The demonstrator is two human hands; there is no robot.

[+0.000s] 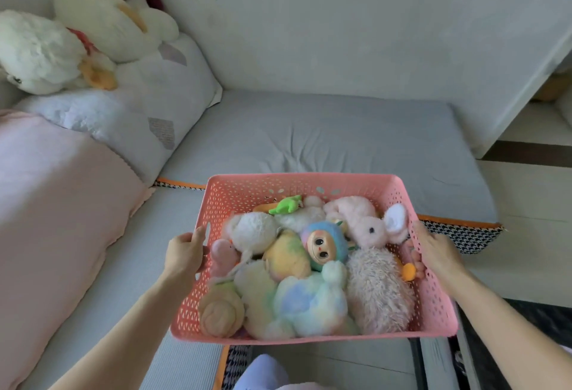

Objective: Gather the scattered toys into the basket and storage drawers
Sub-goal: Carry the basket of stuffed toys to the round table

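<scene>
Basket (pixel 312 186): pink, perforated plastic, held above the grey mattress (pixel 325 141) edge.
Contents: plush toys, among them a pastel doll (pixel 323 245), pink rabbit (pixel 371 230), green toy (pixel 286 205).
Left hand (pixel 185 253): gripping left rim, fingers curled round it.
Right hand (pixel 438 250): gripping right rim.
Writing: none legible.
Pillows (pixel 139 104): white plush animals (pixel 105 14) on top, far left.

Grey mattress (pixel 325 138) lies against a pale wall (pixel 340 18), its orange-trimmed houndstooth edge (pixel 464 234) showing at right. White patterned pillow (pixel 148 101) at left, pink blanket (pixel 52 197) just beside it. 2 white plush rabbits (pixel 102 14) rest on the pillow. Pale tiled floor (pixel 526 203) at right.
</scene>
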